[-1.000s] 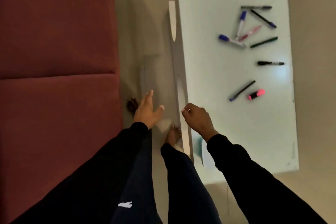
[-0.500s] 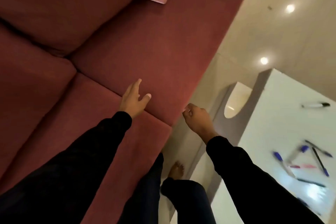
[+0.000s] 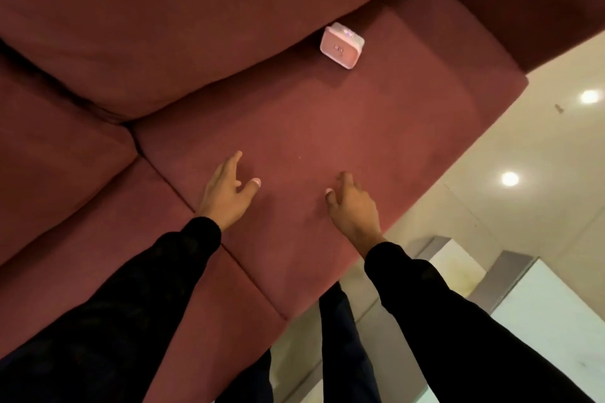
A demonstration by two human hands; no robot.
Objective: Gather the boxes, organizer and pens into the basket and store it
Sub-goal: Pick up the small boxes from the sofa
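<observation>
A small pink box (image 3: 341,46) lies on the red sofa seat (image 3: 327,127), close to the back cushion at the upper right. My left hand (image 3: 226,193) hovers over the seat with fingers spread, empty. To its right my right hand (image 3: 352,204) is also held out over the seat, fingers loosely apart, holding nothing. Both hands are well short of the box. Black sleeves cover both arms. No basket, organizer or pens are in view.
The sofa's back cushions (image 3: 163,26) fill the top and left. A glossy beige floor (image 3: 523,173) lies to the right. The corner of a white table (image 3: 556,321) shows at the lower right, beside my legs.
The view has swung from the pen-strewn table to the sofa. The pink box now sits nearer the middle. My right hand has opened from a fist and both hands reach over the seat.
</observation>
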